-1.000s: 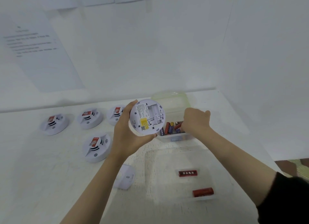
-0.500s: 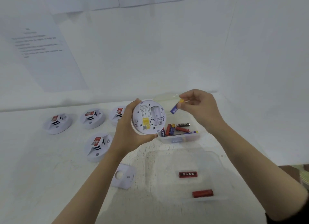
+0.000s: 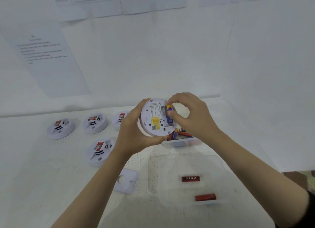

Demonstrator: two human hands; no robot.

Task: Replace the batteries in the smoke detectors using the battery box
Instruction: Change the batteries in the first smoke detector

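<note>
Centre: smoke detector (image 3: 153, 120), underside up, gripped at the rim by the curled fingers of the left hand (image 3: 134, 139), above the white table (image 3: 34, 176). Blue-and-yellow battery (image 3: 169, 114) pinched between thumb and fingertips of the right hand (image 3: 192, 118), at the detector's battery slot. Just behind and below: battery box (image 3: 184, 143), open, more batteries inside. Nearer: clear tray (image 3: 167, 190) with two red batteries (image 3: 190, 178). Left: four other detectors (image 3: 98, 152) and a loose white cover plate (image 3: 127, 181).
</note>
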